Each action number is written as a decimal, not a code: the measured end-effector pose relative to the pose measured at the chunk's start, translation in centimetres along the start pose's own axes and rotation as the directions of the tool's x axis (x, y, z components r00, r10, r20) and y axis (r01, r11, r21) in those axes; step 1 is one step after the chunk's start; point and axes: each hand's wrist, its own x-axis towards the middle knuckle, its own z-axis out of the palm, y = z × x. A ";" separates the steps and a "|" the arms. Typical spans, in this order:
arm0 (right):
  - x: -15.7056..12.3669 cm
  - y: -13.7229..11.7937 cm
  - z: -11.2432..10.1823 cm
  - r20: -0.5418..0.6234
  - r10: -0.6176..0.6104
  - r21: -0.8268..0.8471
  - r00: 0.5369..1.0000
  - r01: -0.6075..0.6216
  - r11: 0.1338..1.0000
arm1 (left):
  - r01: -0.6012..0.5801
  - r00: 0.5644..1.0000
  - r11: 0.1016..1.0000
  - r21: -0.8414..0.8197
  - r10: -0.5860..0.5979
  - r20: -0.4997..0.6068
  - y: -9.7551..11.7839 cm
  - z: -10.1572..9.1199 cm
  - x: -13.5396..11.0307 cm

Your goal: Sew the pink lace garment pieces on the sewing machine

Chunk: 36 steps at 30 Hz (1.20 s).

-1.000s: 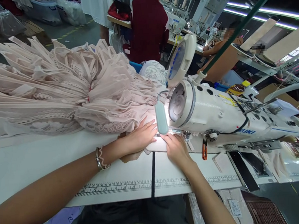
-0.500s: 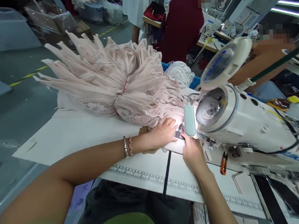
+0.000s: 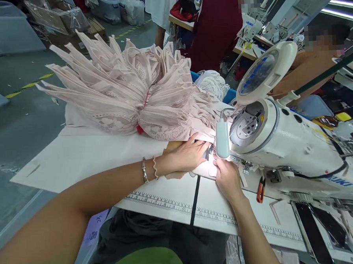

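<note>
on the white worktop (image 3: 86, 156), pale pink pleated fabric (image 3: 118, 91) heaped left of the sewing machine (image 3: 298, 141), its near edge under the lamp (image 3: 222, 139); left hand (image 3: 188, 155) spread flat on that edge, right hand (image 3: 228, 178) flat, fingertips pressing the lit piece beside it.

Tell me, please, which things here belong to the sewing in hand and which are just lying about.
In use: left hand, right hand, pale piece at the needle, sewing machine, lamp, pink lace bundle.
Lying about: orange snips, dark phone, white lace heap.
</note>
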 end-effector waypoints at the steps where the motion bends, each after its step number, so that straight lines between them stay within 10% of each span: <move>1: -0.1 0.0 0.1 -0.015 -0.005 -0.013 1.000 0.005 1.000 | 0.010 1.000 1.000 -0.027 -0.009 0.015 -0.1 0.1 0.0; 36: -0.2 -1.3 -0.4 0.077 0.001 -0.217 0.997 0.016 0.976 | -0.001 0.999 0.996 0.090 -0.003 0.046 0.3 0.0 -0.2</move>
